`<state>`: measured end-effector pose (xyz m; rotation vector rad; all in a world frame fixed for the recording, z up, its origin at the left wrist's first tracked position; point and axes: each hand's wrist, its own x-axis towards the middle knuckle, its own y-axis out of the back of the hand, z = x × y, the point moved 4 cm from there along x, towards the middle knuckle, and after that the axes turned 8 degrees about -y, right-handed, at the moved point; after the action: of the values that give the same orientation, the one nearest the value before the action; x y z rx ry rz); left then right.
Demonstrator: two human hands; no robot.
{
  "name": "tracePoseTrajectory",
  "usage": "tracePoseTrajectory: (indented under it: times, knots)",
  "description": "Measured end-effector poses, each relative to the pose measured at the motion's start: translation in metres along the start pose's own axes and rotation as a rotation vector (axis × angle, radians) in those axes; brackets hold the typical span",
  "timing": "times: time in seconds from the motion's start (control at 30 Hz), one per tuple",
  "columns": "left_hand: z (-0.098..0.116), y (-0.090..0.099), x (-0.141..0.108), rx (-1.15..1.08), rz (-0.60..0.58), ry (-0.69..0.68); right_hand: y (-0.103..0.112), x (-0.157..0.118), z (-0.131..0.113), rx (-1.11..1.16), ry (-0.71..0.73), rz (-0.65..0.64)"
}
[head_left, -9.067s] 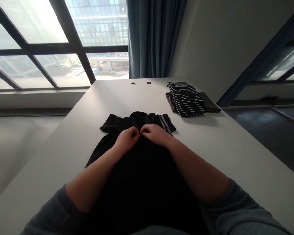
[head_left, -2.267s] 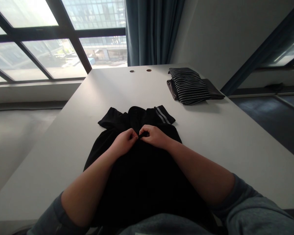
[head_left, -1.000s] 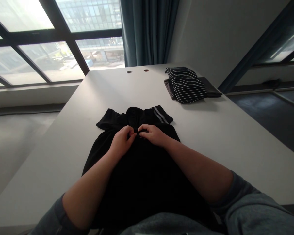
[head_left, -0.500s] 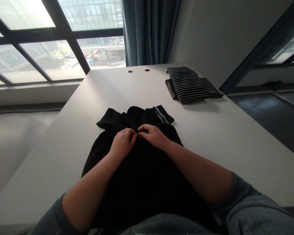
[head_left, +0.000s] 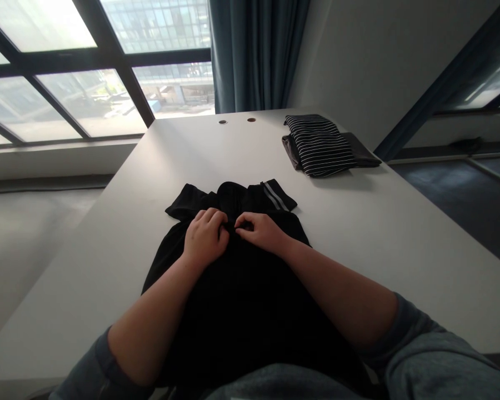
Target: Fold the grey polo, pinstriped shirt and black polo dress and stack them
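Blk shirt (head_left: 244, 289) is lying on table (head_left: 370, 239), L hand (head_left: 205, 236) resting curled, R hand (head_left: 261, 230) tips almost touching at its front (cloth grip: can't tell), so light, level pinching is prob. helping.

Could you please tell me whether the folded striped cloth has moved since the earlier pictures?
No: judged against the brown table hole, the striped cloth keeps its place to the right, with no clear shift either way.

I'm in what looks like an office: white desk (head_left: 183, 161) with round holes (head_left: 251, 120), large windows (head_left: 173, 89) far left.
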<state>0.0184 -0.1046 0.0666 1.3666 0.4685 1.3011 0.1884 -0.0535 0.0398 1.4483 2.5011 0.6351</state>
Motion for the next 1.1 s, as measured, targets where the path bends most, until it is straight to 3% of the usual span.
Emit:
tracePoseTrajectory:
  times: [0.07, 0.17, 0.27, 0.4, 0.5, 0.6, 0.8, 1.1]
  knots:
    - [-0.007, -0.001, 0.000, 0.019, 0.010, 0.006, 0.001, -0.004, -0.010, -0.061, 0.115, -0.077]
    - [-0.015, -0.006, 0.000, 0.037, -0.080, -0.034, 0.001, -0.008, -0.016, -0.101, 0.241, -0.173]
    - [-0.019, -0.001, 0.001, 0.013, -0.078, -0.029, 0.008, -0.004, -0.010, -0.102, 0.275, -0.059]
    - [-0.018, 0.010, 0.004, -0.141, -0.057, -0.037, 0.020, 0.006, 0.007, -0.024, 0.138, 0.143]
    - [-0.021, 0.012, 0.004, -0.298, -0.014, 0.001, 0.021, 0.009, 0.018, 0.127, -0.015, 0.073]
    - [-0.031, 0.012, 0.001, -0.378, 0.078, 0.151, 0.020, 0.008, 0.022, 0.262, -0.119, -0.031]
    - [-0.039, 0.011, -0.003, -0.415, 0.202, 0.342, 0.025, 0.008, 0.023, 0.245, -0.113, 0.019]
    - [-0.029, 0.007, -0.001, -0.432, 0.103, 0.278, 0.026, 0.007, 0.019, 0.195, -0.077, 0.063]
